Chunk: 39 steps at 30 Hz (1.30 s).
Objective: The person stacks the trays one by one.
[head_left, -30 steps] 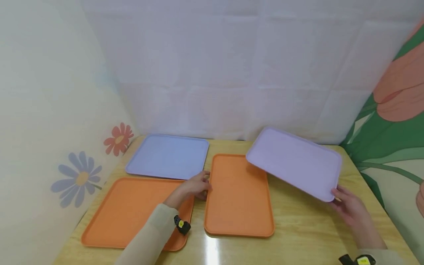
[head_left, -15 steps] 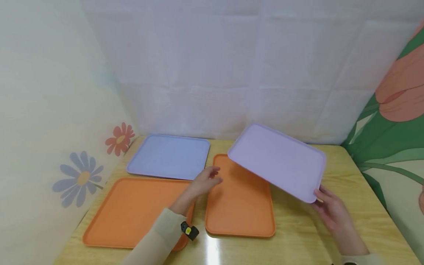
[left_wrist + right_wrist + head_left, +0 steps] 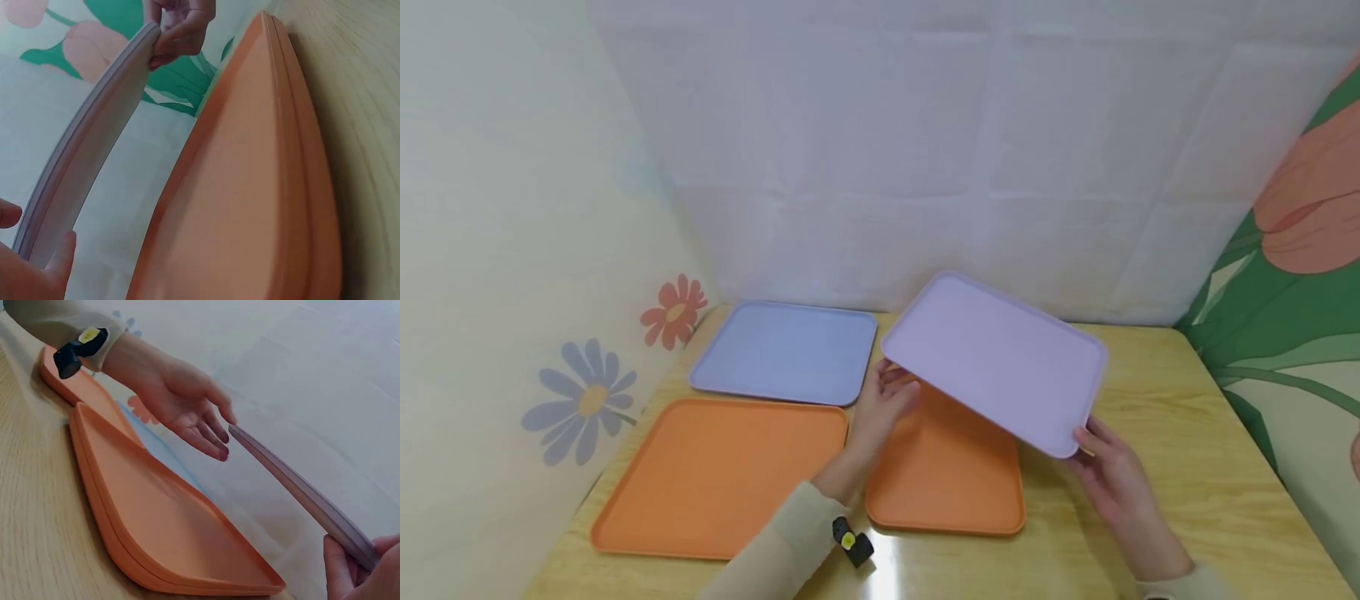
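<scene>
A light purple tray (image 3: 992,358) hangs tilted in the air above the upright-lying orange tray (image 3: 955,475) in the middle of the table. My right hand (image 3: 1112,479) pinches its near right corner, thumb on top and fingers beneath. At its left corner is my left hand (image 3: 880,412), thumb and fingers apart on either side of the rim. In the right wrist view the left hand (image 3: 181,403) just reaches the tray's edge (image 3: 294,487), its fingers loosely extended. The left wrist view shows a doubled rim on the middle orange tray (image 3: 231,181), like stacked trays.
A blue tray (image 3: 786,350) lies at the back left of the wooden table (image 3: 1187,433). In front of it lies a wider orange tray (image 3: 715,475), partly behind the left forearm. A white cloth (image 3: 925,167) hangs behind, and painted walls stand at both sides.
The purple tray has moved left with my right hand, over the middle orange tray. My left hand has left that orange tray's edge and risen to the purple tray's left corner.
</scene>
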{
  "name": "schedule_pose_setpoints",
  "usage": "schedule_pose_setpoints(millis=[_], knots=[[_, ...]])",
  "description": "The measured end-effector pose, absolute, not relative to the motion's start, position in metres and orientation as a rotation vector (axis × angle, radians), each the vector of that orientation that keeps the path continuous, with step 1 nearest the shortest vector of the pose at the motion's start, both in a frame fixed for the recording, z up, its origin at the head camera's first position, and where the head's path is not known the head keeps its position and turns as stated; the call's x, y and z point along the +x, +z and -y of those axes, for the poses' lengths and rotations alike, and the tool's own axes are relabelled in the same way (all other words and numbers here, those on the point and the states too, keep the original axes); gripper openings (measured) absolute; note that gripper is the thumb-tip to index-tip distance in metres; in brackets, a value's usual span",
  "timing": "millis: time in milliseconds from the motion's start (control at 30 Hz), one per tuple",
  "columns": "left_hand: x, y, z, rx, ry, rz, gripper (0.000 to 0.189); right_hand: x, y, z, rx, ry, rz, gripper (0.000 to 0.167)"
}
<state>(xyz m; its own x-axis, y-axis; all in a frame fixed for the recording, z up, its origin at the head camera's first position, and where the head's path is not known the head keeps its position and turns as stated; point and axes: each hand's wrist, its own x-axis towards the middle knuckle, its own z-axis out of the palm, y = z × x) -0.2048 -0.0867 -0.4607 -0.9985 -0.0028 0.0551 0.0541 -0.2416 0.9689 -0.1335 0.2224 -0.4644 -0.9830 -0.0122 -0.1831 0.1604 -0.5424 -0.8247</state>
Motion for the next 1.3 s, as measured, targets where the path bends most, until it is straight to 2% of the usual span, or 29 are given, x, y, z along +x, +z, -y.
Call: schedule_pose_setpoints(millis=[333, 400, 467, 600, 633, 800, 1133, 1300], knots=[[-0.208, -0.449, 0.073, 0.234, -2.482, 1.650, 0.075, -0.131, -0.464, -0.194, 0.215, -2.659, -1.486, 0.031], [-0.210, -0.446, 0.074, 0.269, -2.493, 1.631, 0.074, -0.131, -0.464, -0.190, 0.244, -2.640, -1.523, 0.027], [-0.213, -0.444, 0.076, 0.281, -2.503, 1.622, 0.072, -0.131, -0.464, -0.187, 0.281, -2.606, -1.564, 0.033], [-0.218, -0.441, 0.082, 0.279, -2.506, 1.605, 0.073, -0.132, -0.465, -0.184, 0.278, -2.507, -1.631, 0.059], [-0.219, -0.440, 0.084, 0.282, -2.504, 1.602, 0.074, -0.132, -0.466, -0.184, 0.259, -2.489, -1.631, 0.057], [-0.224, -0.432, 0.094, 0.290, -2.493, 1.615, 0.077, -0.137, -0.469, -0.203, 0.045, -2.394, -1.520, 0.023], [-0.225, -0.424, 0.117, 0.178, -2.573, 1.762, 0.067, -0.161, -0.459, -0.253, -0.181, -2.237, -1.448, 0.032], [-0.229, -0.422, 0.129, 0.052, -2.612, 1.923, 0.068, -0.173, -0.448, -0.270, -0.230, -2.008, -1.639, 0.029]])
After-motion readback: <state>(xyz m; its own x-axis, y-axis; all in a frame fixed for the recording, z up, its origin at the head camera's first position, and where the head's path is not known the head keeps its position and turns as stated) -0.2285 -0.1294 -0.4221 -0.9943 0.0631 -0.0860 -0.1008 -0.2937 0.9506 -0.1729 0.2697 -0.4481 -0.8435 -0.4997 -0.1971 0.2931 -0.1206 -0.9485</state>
